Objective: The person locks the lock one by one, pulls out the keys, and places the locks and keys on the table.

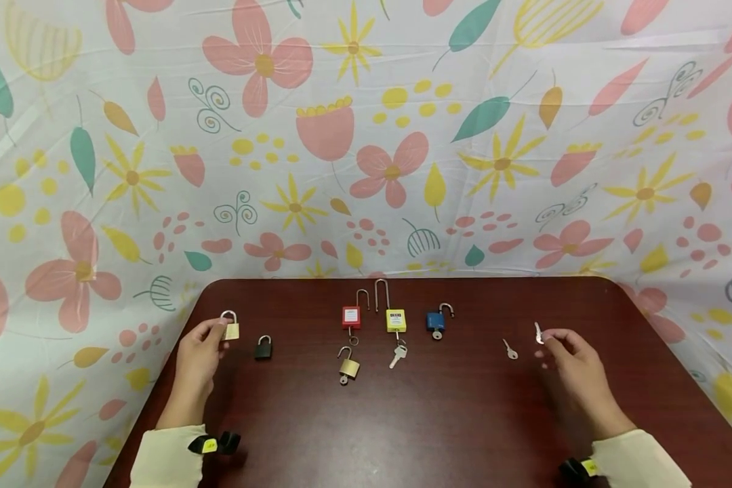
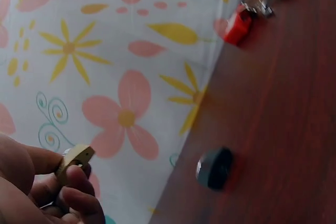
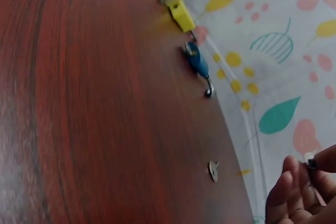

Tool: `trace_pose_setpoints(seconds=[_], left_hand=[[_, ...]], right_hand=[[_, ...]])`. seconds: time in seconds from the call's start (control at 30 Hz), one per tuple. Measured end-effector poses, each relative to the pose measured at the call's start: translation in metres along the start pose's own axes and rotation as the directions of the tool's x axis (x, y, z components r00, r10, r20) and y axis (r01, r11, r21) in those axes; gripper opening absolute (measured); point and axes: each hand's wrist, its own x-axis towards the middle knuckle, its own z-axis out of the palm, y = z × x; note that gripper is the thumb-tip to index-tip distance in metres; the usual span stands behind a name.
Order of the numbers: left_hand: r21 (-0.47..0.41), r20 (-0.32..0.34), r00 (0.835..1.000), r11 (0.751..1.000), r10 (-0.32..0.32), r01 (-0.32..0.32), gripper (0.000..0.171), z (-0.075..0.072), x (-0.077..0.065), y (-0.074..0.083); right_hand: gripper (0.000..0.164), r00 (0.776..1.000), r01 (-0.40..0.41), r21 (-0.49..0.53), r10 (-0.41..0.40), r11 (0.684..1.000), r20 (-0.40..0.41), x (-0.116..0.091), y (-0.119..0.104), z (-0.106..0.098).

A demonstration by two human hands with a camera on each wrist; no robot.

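My left hand pinches a brass padlock between thumb and fingers, its shackle pointing up. In the left wrist view the same brass padlock shows its keyhole end. A black padlock lies on the table just right of that hand. Over on the right, my right hand pinches a small silver key by its head, the blade pointing up. Another key lies on the table to the left of this hand; the right wrist view shows that loose key too.
Mid-table lie a red padlock, a yellow padlock with a key hanging from it, a blue padlock and a second brass padlock, all with raised shackles. A floral cloth hangs behind the dark table.
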Motion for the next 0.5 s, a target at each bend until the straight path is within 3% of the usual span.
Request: trace_pose_setpoints(seconds=[0.23,0.5], left_hand=[[0.131,0.014,1.000,0.991,-0.005,0.003,0.034,-0.009,0.003,-0.015],[0.298,0.092,0.995,0.954,-0.036,0.007,0.035,-0.017,0.006,-0.030]], right_hand=[[0.034,0.998,-0.059,-0.167,0.062,0.984,0.014,0.004,0.005,-0.008],[0.033,0.996,-0.067,-0.320,0.083,0.945,0.035,0.008,0.015,-0.012]])
